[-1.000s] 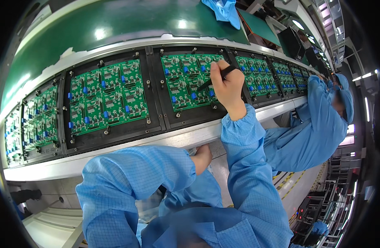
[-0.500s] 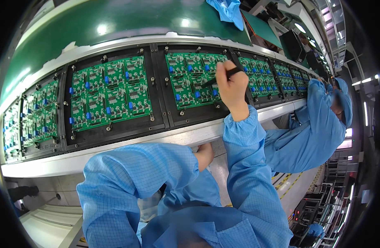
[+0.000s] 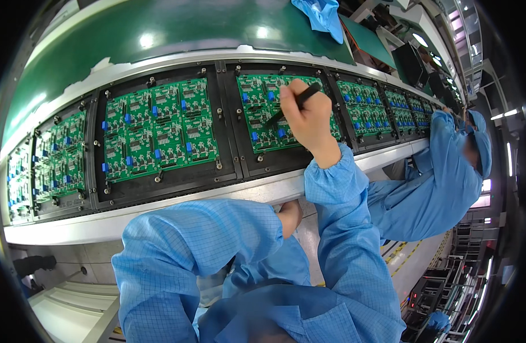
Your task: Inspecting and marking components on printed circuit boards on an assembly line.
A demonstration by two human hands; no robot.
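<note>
My right hand (image 3: pixel 310 117) is closed around a slim black pen-shaped tool (image 3: pixel 307 93). The tool slants down to the left, its tip at the lower left part of a green circuit board panel (image 3: pixel 260 83). Whether the tip touches a component is too small to tell. Blue blocks and dark chips stud this panel, which lies in a black carrier frame (image 3: pixel 240 134); my hand covers part of its right side. My left hand (image 3: pixel 290 217) is below the near edge of the metal rail (image 3: pixel 257 191), its fingers hidden.
More circuit board panels (image 3: pixel 160 123) in black carriers line the rail to the left and right. Beyond runs a green surface (image 3: pixel 200 37), with a light blue cloth or bag (image 3: pixel 323 20) at its far side. A person in blue workwear (image 3: pixel 429 194) stands at the right.
My right hand and the black tool have shifted left across the panel, the tip moving to a spot further left. My left hand stays below the rail. The view has shifted slightly.
</note>
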